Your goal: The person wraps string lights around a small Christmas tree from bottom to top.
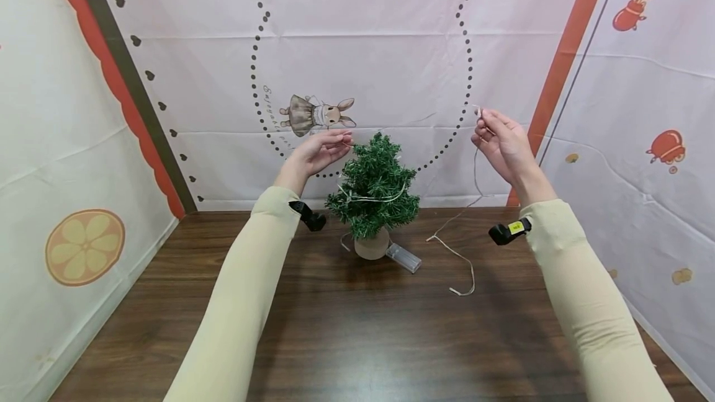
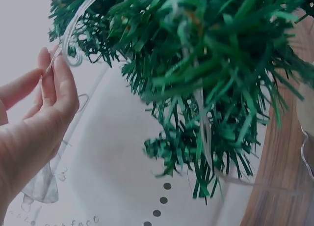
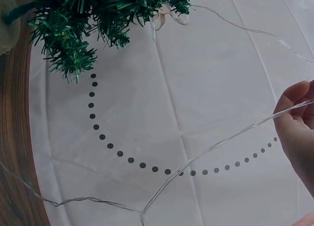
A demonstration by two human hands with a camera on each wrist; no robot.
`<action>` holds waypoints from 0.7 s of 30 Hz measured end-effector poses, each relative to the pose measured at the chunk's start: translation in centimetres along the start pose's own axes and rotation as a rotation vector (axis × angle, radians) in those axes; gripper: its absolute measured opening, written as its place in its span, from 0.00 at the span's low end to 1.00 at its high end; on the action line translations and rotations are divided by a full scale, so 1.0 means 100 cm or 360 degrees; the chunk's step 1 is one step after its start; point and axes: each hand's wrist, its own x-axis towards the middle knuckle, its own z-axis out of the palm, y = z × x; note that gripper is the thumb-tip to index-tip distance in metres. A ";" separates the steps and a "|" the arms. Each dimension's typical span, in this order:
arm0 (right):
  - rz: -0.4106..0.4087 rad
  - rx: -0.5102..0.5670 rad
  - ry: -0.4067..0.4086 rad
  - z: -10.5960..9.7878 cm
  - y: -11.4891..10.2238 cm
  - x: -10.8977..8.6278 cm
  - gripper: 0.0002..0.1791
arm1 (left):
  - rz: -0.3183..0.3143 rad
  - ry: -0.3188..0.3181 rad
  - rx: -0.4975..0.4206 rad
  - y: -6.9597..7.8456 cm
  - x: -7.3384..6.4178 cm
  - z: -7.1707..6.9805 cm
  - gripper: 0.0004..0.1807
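A small green artificial Christmas tree [image 1: 377,188] stands on a round pale base [image 1: 372,247]. A thin clear string of lights [image 3: 212,148] loops round its branches. At the tree's upper left, my left hand [image 1: 321,151] pinches the string between thumb and fingertips, as the left wrist view shows near the foliage. Out to the right and higher, my right hand [image 1: 507,146] pinches another stretch of it. From there the loose end hangs down onto the table. Beside the base lies a clear battery box [image 1: 404,258].
The brown wooden table [image 1: 357,327] runs to a printed cloth backdrop [image 1: 363,67] close behind the tree. Cloth walls stand at the left and right. Black wrist cameras [image 1: 509,231] sit on both cuffs.
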 end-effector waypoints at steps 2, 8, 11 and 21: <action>-0.0004 0.0007 -0.0011 0.002 0.000 0.000 0.10 | 0.0014 -0.0035 -0.0001 0.000 -0.002 -0.002 0.23; -0.0010 0.0015 -0.0049 0.008 -0.002 -0.001 0.09 | 0.0092 -0.0039 0.0198 -0.001 -0.007 0.000 0.09; -0.0018 0.0022 -0.0104 0.009 -0.002 -0.003 0.09 | 0.0189 -0.0102 0.0186 -0.003 -0.009 0.000 0.09; 0.0025 -0.0041 -0.0560 0.008 0.001 -0.014 0.12 | 0.0485 -0.0561 0.0209 -0.014 -0.021 -0.022 0.20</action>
